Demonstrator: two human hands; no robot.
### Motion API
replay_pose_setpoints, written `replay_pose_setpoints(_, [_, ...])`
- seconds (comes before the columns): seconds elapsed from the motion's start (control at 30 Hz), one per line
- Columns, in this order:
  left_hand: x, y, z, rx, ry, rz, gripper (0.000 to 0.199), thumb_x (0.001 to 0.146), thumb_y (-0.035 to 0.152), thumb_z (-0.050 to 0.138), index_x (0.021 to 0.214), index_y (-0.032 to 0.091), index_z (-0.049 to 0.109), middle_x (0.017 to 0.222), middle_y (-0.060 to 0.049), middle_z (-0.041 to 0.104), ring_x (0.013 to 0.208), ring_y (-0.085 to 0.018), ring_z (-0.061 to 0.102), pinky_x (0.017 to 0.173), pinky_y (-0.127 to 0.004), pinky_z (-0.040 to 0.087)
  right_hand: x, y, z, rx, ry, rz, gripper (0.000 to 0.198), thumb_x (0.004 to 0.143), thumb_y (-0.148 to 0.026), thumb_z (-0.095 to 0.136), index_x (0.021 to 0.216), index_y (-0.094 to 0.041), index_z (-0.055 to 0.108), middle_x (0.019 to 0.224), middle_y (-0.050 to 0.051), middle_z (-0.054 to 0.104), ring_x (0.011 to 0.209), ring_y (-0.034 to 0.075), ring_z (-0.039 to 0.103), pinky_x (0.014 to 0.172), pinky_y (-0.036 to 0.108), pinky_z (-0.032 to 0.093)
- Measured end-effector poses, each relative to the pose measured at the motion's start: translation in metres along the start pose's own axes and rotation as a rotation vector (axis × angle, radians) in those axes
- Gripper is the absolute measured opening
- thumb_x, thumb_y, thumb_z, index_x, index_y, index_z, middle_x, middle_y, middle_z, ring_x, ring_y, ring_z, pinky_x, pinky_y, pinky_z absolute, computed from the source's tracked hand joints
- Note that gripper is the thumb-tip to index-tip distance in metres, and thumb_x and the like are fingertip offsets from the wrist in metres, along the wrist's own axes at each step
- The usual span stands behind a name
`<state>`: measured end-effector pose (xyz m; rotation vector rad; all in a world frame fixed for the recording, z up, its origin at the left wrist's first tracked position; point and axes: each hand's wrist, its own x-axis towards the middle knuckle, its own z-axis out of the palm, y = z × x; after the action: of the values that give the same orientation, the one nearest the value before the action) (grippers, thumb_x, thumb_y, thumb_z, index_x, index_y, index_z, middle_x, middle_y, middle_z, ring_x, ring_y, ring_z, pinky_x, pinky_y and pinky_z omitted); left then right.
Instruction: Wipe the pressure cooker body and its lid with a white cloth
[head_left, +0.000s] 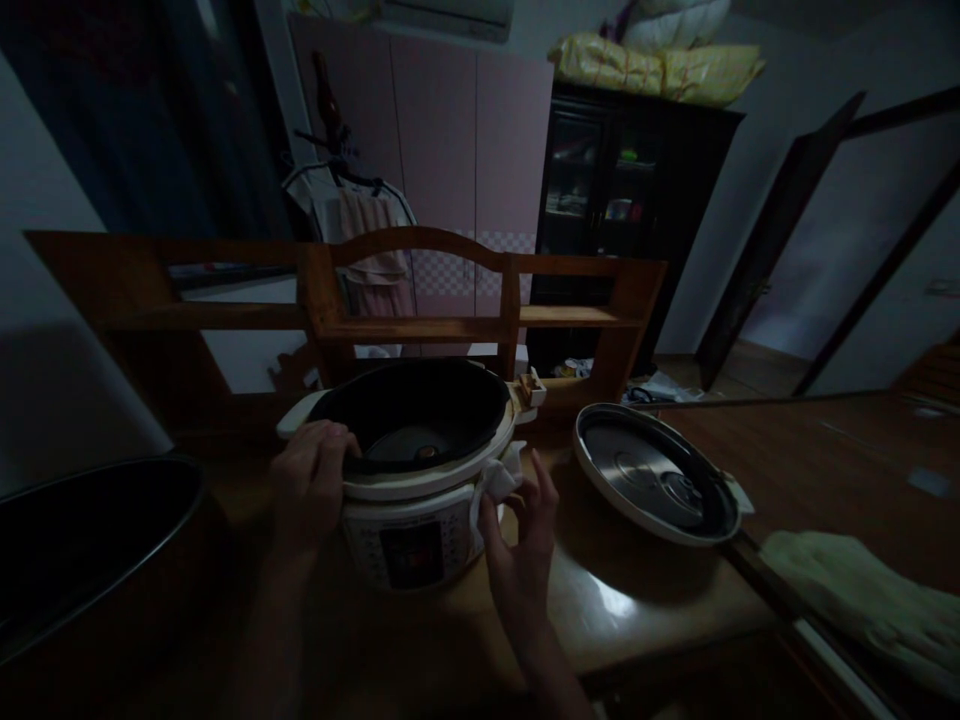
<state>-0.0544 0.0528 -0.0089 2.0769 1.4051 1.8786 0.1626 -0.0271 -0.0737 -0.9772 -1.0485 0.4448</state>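
A white electric pressure cooker (409, 490) stands on the wooden desk with its dark inside showing. My left hand (311, 480) curls its fingers over the near left rim, gripping it. At the cooker's front right, my right hand (521, 530) pinches a crumpled white tissue (501, 478) against the outer wall just below the rim. To the right lies the cooker's round lid (652, 475), its metal inner side facing up. A hinge piece (531, 392) sticks out at the cooker's right rear.
A large dark pot (97, 550) sits at the far left. Behind the cooker rises a wooden desk shelf (420, 328). Pale cloth (855, 590) lies at the right, past the desk edge. A wardrobe (442, 150) and dark cabinet (637, 200) stand behind.
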Motion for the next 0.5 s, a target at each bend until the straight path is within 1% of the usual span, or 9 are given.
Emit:
replay_pose_setpoints(0.03, [0.000, 0.000, 0.000, 0.004, 0.000, -0.003, 0.036, 0.096, 0.035, 0.040, 0.065, 0.022, 0.052, 0.079, -0.002, 0.060, 0.084, -0.017, 0.058, 0.086, -0.033, 0.041, -0.001, -0.001, 0.002, 0.015, 0.010, 0.016, 0.055, 0.090, -0.027, 0.064, 0.140, -0.025, 0.040, 0.123, 0.009, 0.060, 0.102, 0.019, 0.064, 0.085, 0.032, 0.053])
replay_pose_setpoints(0.1, [0.000, 0.001, 0.000, 0.020, 0.000, -0.007, 0.036, 0.096, 0.035, 0.040, 0.065, 0.022, 0.053, 0.079, -0.002, 0.060, 0.084, -0.017, 0.057, 0.085, -0.033, 0.041, -0.006, 0.003, 0.004, 0.025, 0.012, 0.068, 0.043, 0.091, -0.029, 0.063, 0.130, -0.023, 0.046, 0.118, 0.009, 0.063, 0.101, 0.019, 0.064, 0.084, 0.032, 0.052])
replay_pose_setpoints(0.2, [0.000, 0.002, 0.000, 0.028, -0.005, -0.006, 0.037, 0.096, 0.035, 0.040, 0.065, 0.022, 0.053, 0.079, -0.002, 0.060, 0.086, -0.017, 0.058, 0.085, -0.033, 0.041, -0.015, 0.015, 0.000, -0.011, -0.047, 0.144, 0.026, 0.093, -0.031, 0.058, 0.116, -0.021, 0.053, 0.109, 0.007, 0.067, 0.099, 0.020, 0.065, 0.084, 0.031, 0.051])
replay_pose_setpoints(0.3, [0.000, 0.003, 0.000, 0.019, 0.001, -0.004, 0.036, 0.096, 0.035, 0.040, 0.065, 0.022, 0.053, 0.080, -0.002, 0.060, 0.087, -0.017, 0.057, 0.085, -0.033, 0.041, -0.019, 0.025, -0.008, -0.075, -0.103, 0.219, 0.018, 0.093, -0.030, 0.055, 0.107, -0.020, 0.057, 0.100, 0.005, 0.068, 0.092, 0.019, 0.065, 0.079, 0.029, 0.050])
replay_pose_setpoints(0.37, [0.000, 0.003, 0.000, 0.017, 0.000, -0.001, 0.036, 0.096, 0.035, 0.040, 0.065, 0.022, 0.053, 0.080, -0.002, 0.060, 0.086, -0.017, 0.057, 0.086, -0.033, 0.041, -0.017, 0.027, -0.012, -0.098, -0.090, 0.261, 0.018, 0.091, -0.028, 0.056, 0.107, -0.020, 0.057, 0.096, 0.004, 0.068, 0.086, 0.019, 0.066, 0.074, 0.028, 0.051])
replay_pose_setpoints(0.4, [0.000, 0.003, 0.000, 0.017, -0.002, 0.000, 0.036, 0.096, 0.035, 0.040, 0.065, 0.022, 0.053, 0.080, -0.002, 0.060, 0.086, -0.017, 0.057, 0.086, -0.033, 0.041, -0.014, 0.026, -0.013, -0.098, -0.074, 0.267, 0.021, 0.089, -0.027, 0.057, 0.109, -0.020, 0.057, 0.097, 0.004, 0.068, 0.086, 0.019, 0.066, 0.074, 0.029, 0.051])
replay_pose_setpoints(0.5, [0.000, 0.002, 0.000, 0.020, 0.000, -0.004, 0.036, 0.096, 0.036, 0.040, 0.065, 0.022, 0.053, 0.080, -0.002, 0.061, 0.087, -0.018, 0.058, 0.087, -0.033, 0.041, -0.005, 0.020, -0.012, -0.021, -0.018, 0.233, 0.045, 0.085, -0.023, 0.061, 0.129, -0.021, 0.049, 0.116, 0.008, 0.064, 0.097, 0.020, 0.065, 0.082, 0.032, 0.053])
